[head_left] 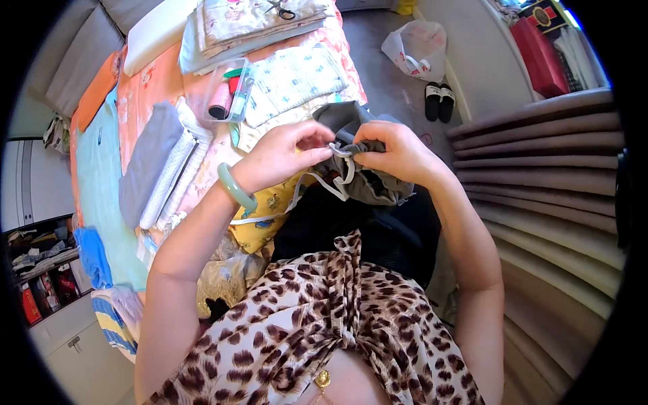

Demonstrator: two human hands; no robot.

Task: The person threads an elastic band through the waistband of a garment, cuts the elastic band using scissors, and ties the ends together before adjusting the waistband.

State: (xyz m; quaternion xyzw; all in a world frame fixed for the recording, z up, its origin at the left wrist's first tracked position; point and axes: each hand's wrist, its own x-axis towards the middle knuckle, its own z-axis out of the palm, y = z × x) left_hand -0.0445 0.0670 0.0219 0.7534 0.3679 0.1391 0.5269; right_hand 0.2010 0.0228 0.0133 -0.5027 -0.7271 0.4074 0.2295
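Note:
Grey cloth (385, 187), gathered along one edge, lies over my lap in front of me. My right hand (393, 150) pinches its bunched edge between thumb and fingers. Close beside it, my left hand (300, 150) is curled, with thumb and fingertips at a white elastic band (343, 151) by the same edge. The band's loose length loops down and trails left across yellow patterned cloth (270, 206). A pale green bangle (236, 189) is on my left wrist. My left fingertips partly hide the band's end.
On the bed to the left are a clear box (228, 91) with sewing things, folded grey and white cloth (165, 162), and patterned fabric (297, 81). Scissors (280, 9) lie on a far stack. A plastic bag (416, 48) and slippers (439, 101) are on the floor; a curtain (540, 182) hangs right.

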